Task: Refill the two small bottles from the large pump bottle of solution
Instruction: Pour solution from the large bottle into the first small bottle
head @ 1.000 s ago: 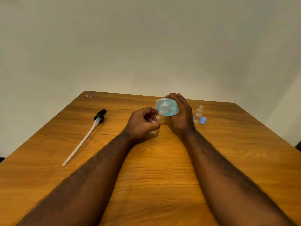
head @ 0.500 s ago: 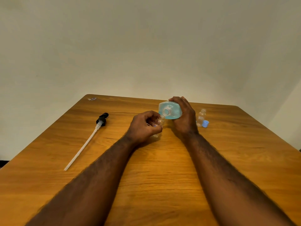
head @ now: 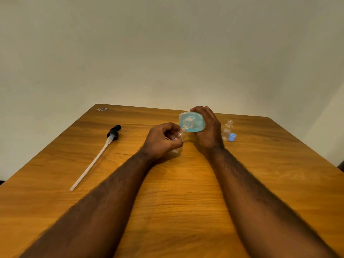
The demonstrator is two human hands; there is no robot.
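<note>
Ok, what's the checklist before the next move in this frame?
1. The pump is off the large bottle, lying on the table: ok.
2. The right hand grips the tipped large bottle: ok.
3. The left hand holds a small bottle: ok.
4. Its mouth under the large bottle's neck: cannot tell.
5. Liquid flowing: cannot tell.
6. The second small bottle upright, uncapped, blue cap beside it: ok.

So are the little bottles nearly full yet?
Not yet. Done: the black pump with its long white tube is out, lying on the wooden table. In hand: the right hand tips the big clear bottle of blue liquid toward the small clear bottle in the left hand; I can't see liquid in it. Left: the other small clear bottle, beside a blue cap, looks empty.
</note>
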